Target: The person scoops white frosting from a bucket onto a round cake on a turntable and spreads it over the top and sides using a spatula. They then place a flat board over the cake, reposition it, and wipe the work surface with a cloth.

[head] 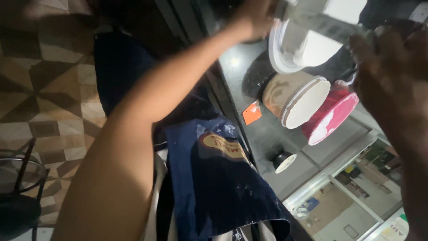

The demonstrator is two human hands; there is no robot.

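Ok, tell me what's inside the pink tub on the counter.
The pink tub lies tilted beside a beige tub. Its opening shows a whitish surface, either contents or a lid. Anything deeper is covered, and the dim light hides detail.

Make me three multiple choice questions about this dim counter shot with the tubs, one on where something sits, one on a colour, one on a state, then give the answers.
1. Where does the orange tag lie?
A. on the dark counter, left of the beige tub
B. inside the pink tub
C. on the tiled floor

2. What colour is the tub at the right of the pair of tubs?
A. green
B. pink-red
C. black

3. How do the beige tub and pink-red tub stand?
A. stacked one on the other
B. apart, at either end of the counter
C. side by side and touching, white faces towards the camera

Answers: 1 A, the tag rests on the counter next to the beige tub. 2 B, its wall is pink-red. 3 C, both show white round faces. The left hand reaches up to a white container; the right hand is blurred beside it.
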